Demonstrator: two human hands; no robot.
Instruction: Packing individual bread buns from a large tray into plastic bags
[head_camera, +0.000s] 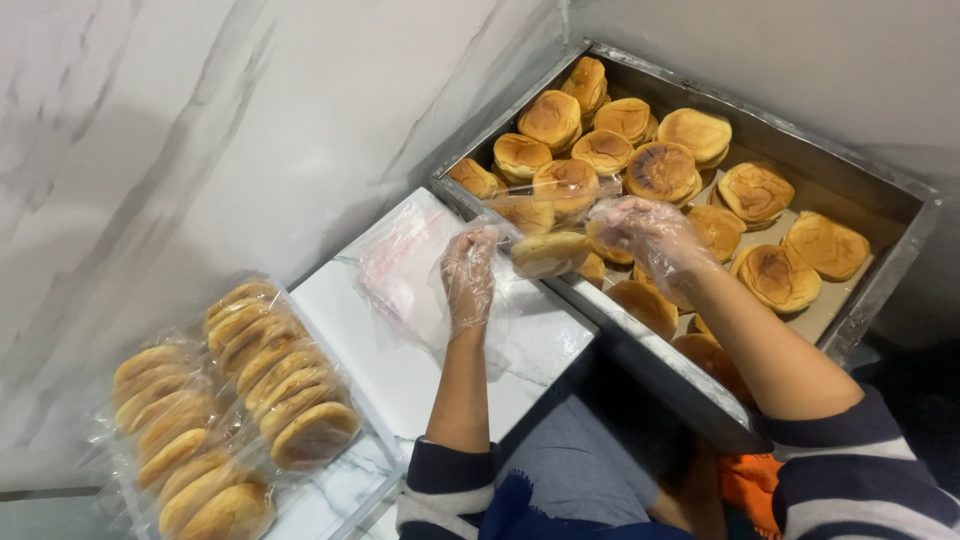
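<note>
My left hand (468, 275), in a thin clear glove, pinches the edge of a clear plastic bag (520, 215) held over the tray's near rim. My right hand (645, 232), also gloved, grips buns at the bag's mouth; one round golden bun (548, 252) lies sideways inside the bag between my hands. Behind them a large metal tray (890, 250) holds several loose browned buns (662, 170).
A pile of flat clear bags (400, 265) lies on the white marble counter (400, 385). At the lower left, filled bags of stacked buns (285, 385) rest on the counter. A marble wall (200, 130) rises at the left. An orange cloth (745, 480) shows below the tray.
</note>
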